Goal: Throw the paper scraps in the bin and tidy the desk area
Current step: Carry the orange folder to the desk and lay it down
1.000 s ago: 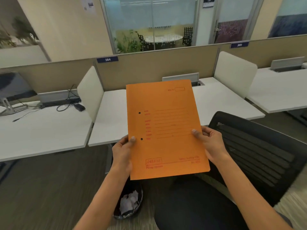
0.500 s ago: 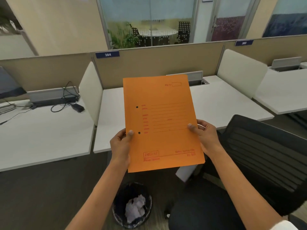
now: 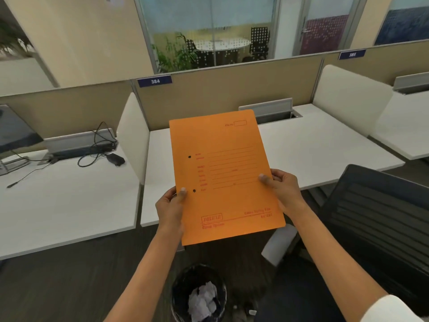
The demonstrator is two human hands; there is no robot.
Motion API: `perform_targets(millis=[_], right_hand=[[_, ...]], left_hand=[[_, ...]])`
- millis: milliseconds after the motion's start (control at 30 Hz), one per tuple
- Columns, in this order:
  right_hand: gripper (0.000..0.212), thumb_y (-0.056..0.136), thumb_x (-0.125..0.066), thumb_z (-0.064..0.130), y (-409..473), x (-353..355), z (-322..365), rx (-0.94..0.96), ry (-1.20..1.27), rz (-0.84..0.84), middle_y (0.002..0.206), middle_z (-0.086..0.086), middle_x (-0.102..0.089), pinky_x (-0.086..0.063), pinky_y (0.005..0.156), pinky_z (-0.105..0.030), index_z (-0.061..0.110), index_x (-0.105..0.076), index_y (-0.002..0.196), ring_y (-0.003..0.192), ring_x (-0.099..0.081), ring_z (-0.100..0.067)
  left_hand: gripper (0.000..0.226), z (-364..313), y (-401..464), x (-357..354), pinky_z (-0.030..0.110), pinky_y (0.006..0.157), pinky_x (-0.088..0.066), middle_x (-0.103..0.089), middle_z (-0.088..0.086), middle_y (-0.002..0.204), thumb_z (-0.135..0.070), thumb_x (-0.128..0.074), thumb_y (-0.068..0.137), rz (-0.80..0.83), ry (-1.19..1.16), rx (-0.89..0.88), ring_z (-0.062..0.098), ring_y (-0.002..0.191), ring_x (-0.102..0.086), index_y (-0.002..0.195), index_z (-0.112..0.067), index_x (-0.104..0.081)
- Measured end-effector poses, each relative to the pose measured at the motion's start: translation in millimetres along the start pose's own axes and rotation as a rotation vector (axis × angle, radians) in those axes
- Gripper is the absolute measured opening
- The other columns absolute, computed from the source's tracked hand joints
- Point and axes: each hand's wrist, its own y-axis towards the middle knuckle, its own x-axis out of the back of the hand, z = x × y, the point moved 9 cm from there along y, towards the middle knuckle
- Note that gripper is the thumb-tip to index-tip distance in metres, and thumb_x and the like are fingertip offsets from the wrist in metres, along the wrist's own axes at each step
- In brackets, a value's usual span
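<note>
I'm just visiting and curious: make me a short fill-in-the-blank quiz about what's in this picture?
1. Both hands hold a flat file folder whose colour is ____.
2. The crumpled paper lies inside the ____ on the floor.
3. The blue label on the partition reads ____.
4. The left hand grips the folder edge with ____ punched holes.

Missing words: orange; bin; 384; two

Bare forearms; white sleeve at right
</note>
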Motion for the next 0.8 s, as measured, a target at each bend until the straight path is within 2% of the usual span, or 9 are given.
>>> perform_targets(millis=[300, 467, 600, 700, 800], right_hand=[[0.038, 0.086, -0.077, 0.017, 71.8, -17.4, -10.5, -0.020, -0.023, 0.020, 0.109, -0.007, -0.077, -0.061, 0.083, -0.045, 0.010, -0.066, 0.121, 0.097, -0.075, -0.025], [0.032, 0.084, -0.079, 0.022, 131.0, -25.2, -16.7, -0.019, -0.038, 0.016, 0.102, -0.001, -0.079, -0.063, 0.074, -0.038, 0.018, -0.068, 0.114, 0.091, -0.077, -0.022], [0.027, 0.084, -0.078, 0.026, 174.9, -35.2, -19.1, -0.032, -0.053, 0.018, 0.101, 0.004, -0.079, -0.062, 0.064, -0.029, 0.024, -0.069, 0.109, 0.089, -0.077, -0.019], [0.032, 0.085, -0.078, 0.029, 206.5, -40.3, -18.0, -0.049, -0.085, 0.020, 0.106, 0.002, -0.078, -0.062, 0.065, -0.030, 0.021, -0.068, 0.114, 0.089, -0.077, -0.020], [0.037, 0.086, -0.077, 0.029, 232.0, -43.1, -14.8, -0.054, -0.116, 0.016, 0.110, 0.000, -0.075, -0.062, 0.074, -0.037, 0.018, -0.067, 0.119, 0.093, -0.075, -0.023]], left_hand=[[0.014, 3.9, 60.3, -15.3, 0.041, 0.064, -0.060, -0.077, 0.003, 0.096, -0.020, -0.068, 0.094, -0.033, 0.015, 0.021, 0.026, 0.084, -0.075, 0.108, -0.020, -0.069], [0.009, -0.7, 110.1, -35.0, 0.033, 0.052, -0.060, -0.079, -0.005, 0.085, -0.021, -0.068, 0.094, -0.033, 0.049, 0.000, 0.019, 0.075, -0.077, 0.103, -0.023, -0.069], [0.011, -8.1, 151.3, -50.3, 0.041, 0.062, -0.061, -0.079, -0.003, 0.092, -0.023, -0.070, 0.093, -0.070, 0.086, -0.008, 0.022, 0.079, -0.077, 0.104, -0.024, -0.070], [0.011, -11.9, 177.3, -63.5, 0.040, 0.062, -0.060, -0.077, -0.003, 0.095, -0.026, -0.068, 0.094, -0.100, 0.102, -0.003, 0.023, 0.082, -0.075, 0.105, -0.025, -0.070], [0.013, -16.9, 196.9, -76.6, 0.044, 0.070, -0.060, -0.075, 0.000, 0.101, -0.026, -0.066, 0.096, -0.111, 0.122, -0.005, 0.026, 0.087, -0.074, 0.108, -0.023, -0.069]])
